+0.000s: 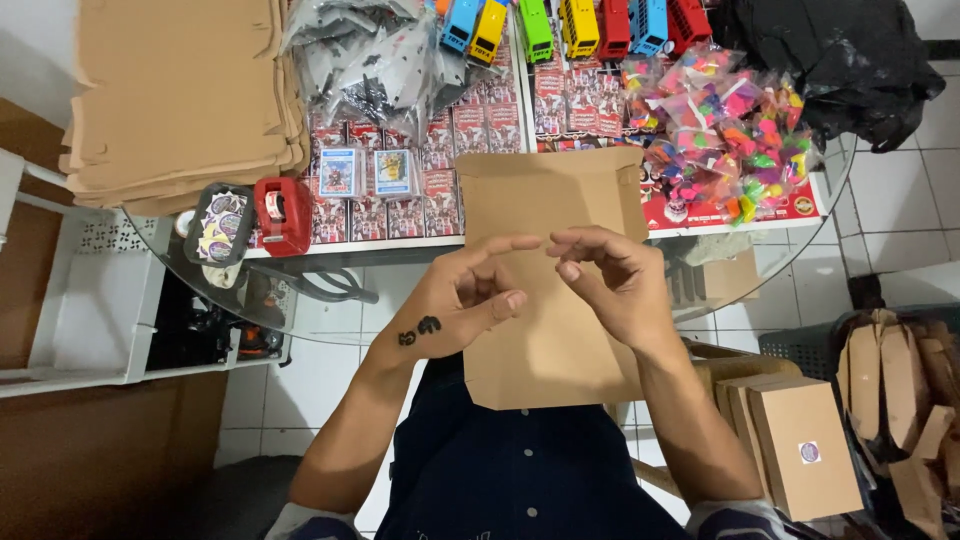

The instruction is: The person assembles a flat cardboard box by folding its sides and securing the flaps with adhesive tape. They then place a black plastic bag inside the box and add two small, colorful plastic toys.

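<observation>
both forearms raised; left hand (pixel 462 300) and right hand (pixel 610 283) fingertips nearly meeting.

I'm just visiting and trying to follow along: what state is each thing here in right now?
Cardboard blank: flat, unfolded, lying under both hands.
Left hand: over the blank, fingers curled, nothing gripped.
Right hand: over the blank, fingers curled, nothing gripped.
Cardboard stack: flat sheets, piled on the table.
Tape dispenser: red, resting on the table.
Closed box: folded shut, round sticker on top.
Toy buses: lined up in a row.
</observation>
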